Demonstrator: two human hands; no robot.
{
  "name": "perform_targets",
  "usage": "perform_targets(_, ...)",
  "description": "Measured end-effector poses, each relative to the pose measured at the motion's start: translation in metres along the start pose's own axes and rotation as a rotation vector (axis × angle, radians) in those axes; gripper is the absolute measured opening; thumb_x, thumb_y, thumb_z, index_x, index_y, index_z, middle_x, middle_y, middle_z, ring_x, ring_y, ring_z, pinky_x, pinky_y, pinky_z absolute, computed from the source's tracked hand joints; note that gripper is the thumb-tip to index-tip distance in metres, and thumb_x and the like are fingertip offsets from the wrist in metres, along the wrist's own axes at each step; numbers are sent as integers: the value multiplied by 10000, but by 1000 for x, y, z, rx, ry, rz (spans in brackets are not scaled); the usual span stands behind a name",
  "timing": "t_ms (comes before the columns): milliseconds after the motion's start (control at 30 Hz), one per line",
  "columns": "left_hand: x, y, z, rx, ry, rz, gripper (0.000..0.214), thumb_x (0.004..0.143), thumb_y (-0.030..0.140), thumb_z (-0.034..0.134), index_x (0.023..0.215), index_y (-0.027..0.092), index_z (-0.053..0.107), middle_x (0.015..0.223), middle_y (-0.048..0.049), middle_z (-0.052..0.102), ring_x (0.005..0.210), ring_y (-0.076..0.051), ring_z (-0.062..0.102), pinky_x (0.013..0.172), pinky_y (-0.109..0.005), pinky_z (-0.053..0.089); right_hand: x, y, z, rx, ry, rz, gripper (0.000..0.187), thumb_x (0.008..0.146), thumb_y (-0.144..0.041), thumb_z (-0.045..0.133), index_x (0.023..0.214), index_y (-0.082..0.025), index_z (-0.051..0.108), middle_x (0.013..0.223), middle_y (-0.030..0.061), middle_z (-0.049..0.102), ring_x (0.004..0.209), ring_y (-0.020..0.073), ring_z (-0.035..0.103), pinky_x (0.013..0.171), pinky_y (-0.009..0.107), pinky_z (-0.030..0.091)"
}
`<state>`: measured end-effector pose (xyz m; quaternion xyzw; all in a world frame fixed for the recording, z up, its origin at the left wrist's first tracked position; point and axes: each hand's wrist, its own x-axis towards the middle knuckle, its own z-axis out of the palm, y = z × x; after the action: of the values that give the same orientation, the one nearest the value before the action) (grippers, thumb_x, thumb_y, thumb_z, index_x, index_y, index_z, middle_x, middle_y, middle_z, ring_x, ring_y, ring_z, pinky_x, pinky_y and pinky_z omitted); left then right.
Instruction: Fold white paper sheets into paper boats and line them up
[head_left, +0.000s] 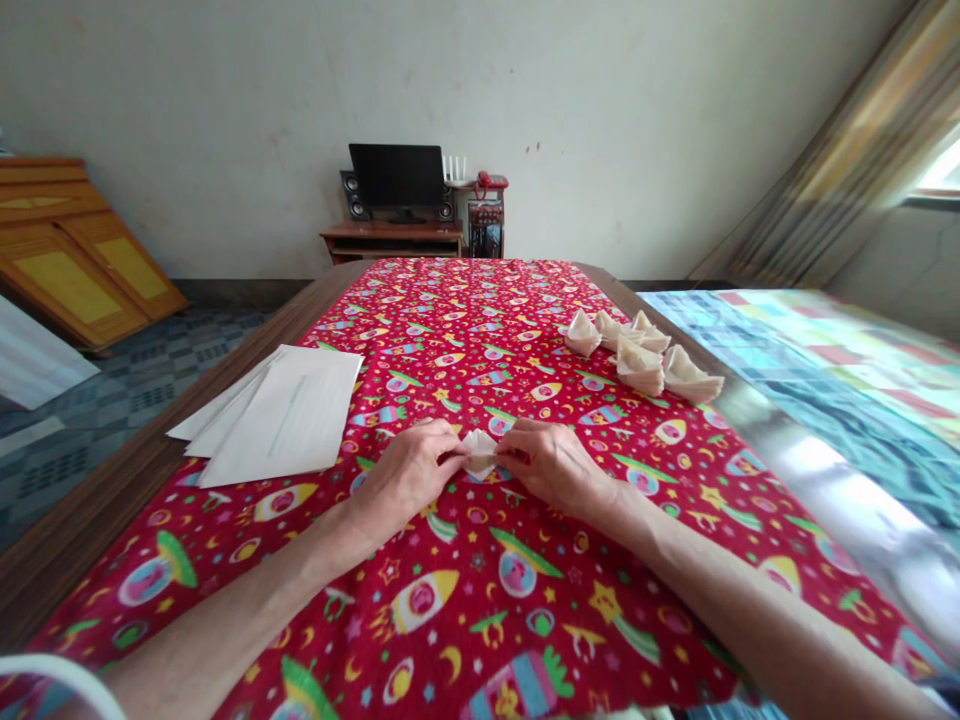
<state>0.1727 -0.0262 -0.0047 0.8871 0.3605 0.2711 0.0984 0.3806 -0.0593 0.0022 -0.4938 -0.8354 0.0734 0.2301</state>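
Observation:
Between my two hands is a small folded paper boat point(481, 455), pale and pointed at its ends, just over the red patterned cloth. My left hand point(420, 462) pinches its left end between thumb and fingers. On the opposite side, my right hand point(553, 462) grips the right end the same way. Fingertips hide both tips of the paper. A fanned pile of flat white paper sheets point(296, 415) lies to the left of my left hand. Several finished-looking folded paper boats point(639, 366) stand grouped beyond my right hand, some nested in stacks.
The red cloth point(450, 600) with rockets and stars covers most of the wooden table point(90, 515). A bed with coloured covers point(787, 380) adjoins on the right. Against the far wall stand a monitor point(397, 177) and a red telephone point(487, 184). A wooden cabinet point(79, 255) is at left.

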Motion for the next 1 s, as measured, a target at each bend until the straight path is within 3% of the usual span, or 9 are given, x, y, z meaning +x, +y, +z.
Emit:
perform_targets(300, 2, 5, -10, -78, -49, -192, 62, 772, 134, 674, 712, 147, 674, 738, -14, 641, 684, -130, 592, 667, -226, 421, 5, 0, 7, 51, 42, 53, 167, 873, -279, 538, 801, -193, 662, 762, 10, 652, 649, 101, 560, 580, 196, 332)
perform_targets(567, 5, -2, -11, -53, -95, -228, 105, 779, 183, 660, 678, 161, 676, 696, 1, 586, 623, -112, 533, 604, -217, 372, 12, -4, 8, -48, 7, 168, 206, 866, -361, 535, 778, -210, 644, 712, -1, 651, 634, 114, 554, 563, 219, 303)
perform_targets(800, 8, 2, -9, -103, -71, -256, 82, 782, 188, 644, 706, 158, 651, 681, 13, 611, 593, -106, 522, 579, -209, 359, 12, 1, 13, -75, -27, 172, 234, 903, -385, 483, 876, -216, 644, 779, 10, 659, 690, 123, 563, 591, 228, 300)
perform_targets(1000, 8, -2, -6, -27, -128, -228, 108, 786, 216, 636, 690, 168, 635, 702, 2, 612, 633, -127, 541, 582, -225, 347, 12, -2, 14, -102, -21, 209, 216, 891, -394, 507, 887, -213, 626, 789, 10, 658, 704, 126, 566, 596, 227, 301)
